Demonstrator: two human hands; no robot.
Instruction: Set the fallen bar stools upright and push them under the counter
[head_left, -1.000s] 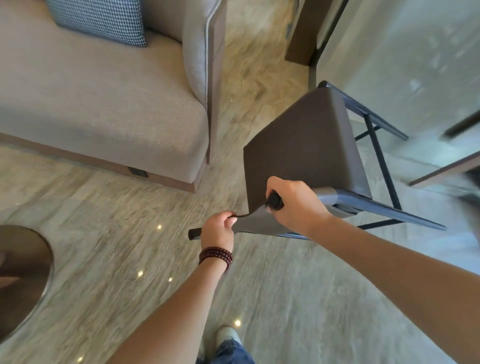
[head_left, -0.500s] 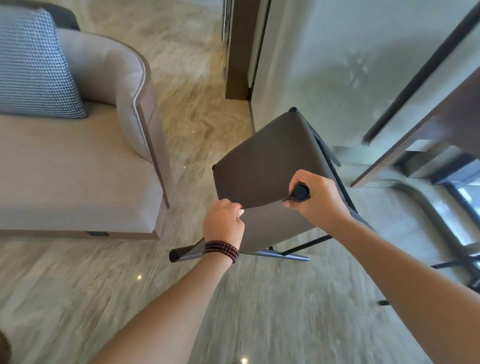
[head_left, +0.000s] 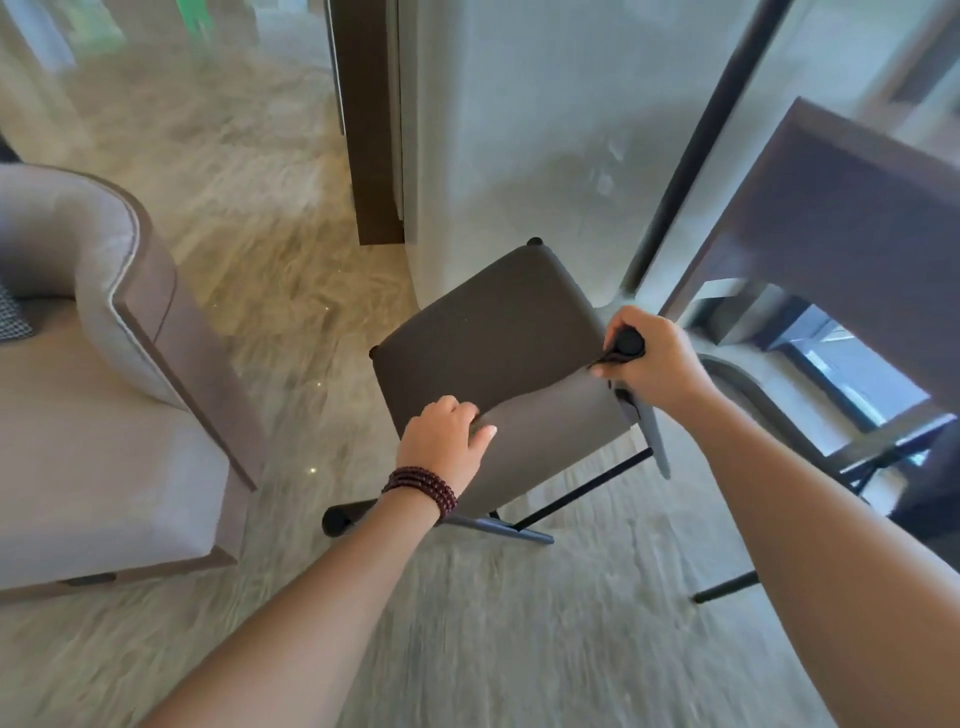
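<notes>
A bar stool with a dark brown padded seat and a black metal frame stands in the middle of the view, close to a grey wall. My left hand grips the near edge of its low backrest. My right hand grips the black end cap of the backrest rail on the right. The dark wooden counter juts in from the upper right. Below and beyond it I see the black legs of a second stool, mostly hidden by my right arm.
A beige armchair fills the left side, about a stool's width from the stool. A dark door frame and the grey wall stand right behind the stool. Marble floor lies between me and the stool.
The stool has gone from tilted to standing upright and has shifted right toward the counter. Both hands have kept their grip, and my view has turned right, so the armchair slid left.
</notes>
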